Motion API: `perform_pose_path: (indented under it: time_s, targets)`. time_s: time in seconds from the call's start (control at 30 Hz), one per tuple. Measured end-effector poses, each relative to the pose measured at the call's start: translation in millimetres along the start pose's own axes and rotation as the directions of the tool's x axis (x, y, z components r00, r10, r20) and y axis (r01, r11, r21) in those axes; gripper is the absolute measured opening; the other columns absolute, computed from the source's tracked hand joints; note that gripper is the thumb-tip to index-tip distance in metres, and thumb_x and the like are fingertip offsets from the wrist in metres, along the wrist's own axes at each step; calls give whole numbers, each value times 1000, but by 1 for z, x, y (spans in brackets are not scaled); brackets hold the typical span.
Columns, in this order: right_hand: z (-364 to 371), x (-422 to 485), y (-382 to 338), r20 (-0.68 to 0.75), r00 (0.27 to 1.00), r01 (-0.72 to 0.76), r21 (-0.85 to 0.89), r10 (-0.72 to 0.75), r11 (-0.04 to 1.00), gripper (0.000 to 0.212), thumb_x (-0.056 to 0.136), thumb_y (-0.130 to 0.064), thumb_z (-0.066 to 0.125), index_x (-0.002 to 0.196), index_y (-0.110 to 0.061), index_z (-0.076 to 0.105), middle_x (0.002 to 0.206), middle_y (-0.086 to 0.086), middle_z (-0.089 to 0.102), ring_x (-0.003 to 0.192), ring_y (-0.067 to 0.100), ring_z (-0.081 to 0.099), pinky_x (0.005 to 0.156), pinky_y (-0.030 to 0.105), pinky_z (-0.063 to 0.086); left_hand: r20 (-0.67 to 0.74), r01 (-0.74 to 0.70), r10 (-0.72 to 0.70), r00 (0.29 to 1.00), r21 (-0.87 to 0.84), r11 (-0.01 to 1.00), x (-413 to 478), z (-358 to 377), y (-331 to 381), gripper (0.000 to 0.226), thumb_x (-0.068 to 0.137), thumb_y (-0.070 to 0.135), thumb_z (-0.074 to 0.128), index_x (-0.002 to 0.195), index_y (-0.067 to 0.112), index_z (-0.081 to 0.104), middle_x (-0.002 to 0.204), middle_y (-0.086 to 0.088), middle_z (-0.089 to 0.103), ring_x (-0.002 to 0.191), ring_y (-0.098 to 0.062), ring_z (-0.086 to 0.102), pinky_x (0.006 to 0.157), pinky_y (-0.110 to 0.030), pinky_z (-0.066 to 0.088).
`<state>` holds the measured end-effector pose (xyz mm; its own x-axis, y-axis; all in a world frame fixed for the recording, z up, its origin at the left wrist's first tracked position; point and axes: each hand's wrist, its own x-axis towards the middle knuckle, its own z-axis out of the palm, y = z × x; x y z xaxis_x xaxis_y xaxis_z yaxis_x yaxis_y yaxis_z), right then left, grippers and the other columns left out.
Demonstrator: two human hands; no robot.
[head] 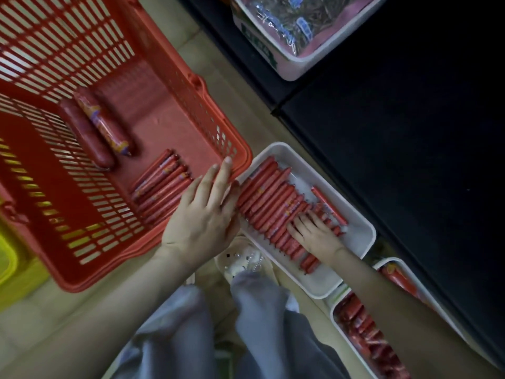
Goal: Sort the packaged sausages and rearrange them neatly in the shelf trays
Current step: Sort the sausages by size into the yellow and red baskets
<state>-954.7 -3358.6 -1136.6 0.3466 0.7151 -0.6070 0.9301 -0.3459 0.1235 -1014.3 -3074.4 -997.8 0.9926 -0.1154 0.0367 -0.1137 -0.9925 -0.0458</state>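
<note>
Red film-wrapped thin sausages (269, 206) are lying in rows in the white tray (363, 242) — light, slick, likely bendy. Your right hand (314, 232) is pressing flat on them, your left hand (205, 214) resting open-fingered, grasping nothing — pinch them mid-length.

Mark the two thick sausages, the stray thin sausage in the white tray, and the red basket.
thick sausages (90, 132), head view, middle of the plain one
stray thin sausage (329, 205), head view, mid-length
red basket (175, 77), head view, right wall
</note>
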Motion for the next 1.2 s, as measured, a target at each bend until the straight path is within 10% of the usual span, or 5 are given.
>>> perform_pose_path:
  time_s: [0.27,0.63,0.87,1.03,1.2]
  targets:
    - [-19,31,6,-348,934,69,-60,-86,996,31,85,-3,39,81,-14,68,75,1,61,70,19,57,76,30,40,33,-15,15,999,1,1000,-1,-1,-1,47,88,42,48,115,7,64,148,-26,32,122,-38,44,97,-45,40]
    - [-75,-6,0,-411,893,-66,285,184,956,20,62,-4,58,78,-10,49,59,7,58,54,26,58,57,31,47,-11,-65,65,998,-245,967,-5,-21,-10,36,78,18,70,111,7,64,146,-29,35,133,-40,36,113,-48,25]
    - [-247,-74,27,98,650,-81,995,753,-60,9,85,-24,69,88,-19,62,73,-7,66,74,13,63,65,24,43,220,340,-266,938,-727,597,8,-143,-14,40,92,14,57,132,16,53,132,-4,54,126,-19,47,103,-20,29]
    - [-383,-158,13,18,752,500,637,659,-587,3,89,-9,61,88,-7,61,78,12,68,70,22,68,66,32,57,344,405,-263,902,-885,232,-5,-261,2,40,94,32,58,133,28,48,124,2,60,110,-9,56,102,-31,44]
    - [-452,-210,-17,-159,827,557,366,540,-746,23,79,-25,59,85,-4,63,79,13,71,76,21,71,65,35,60,420,407,-20,907,-889,-211,-31,-345,20,21,98,33,52,111,17,55,87,-3,62,82,-14,65,97,-46,49]
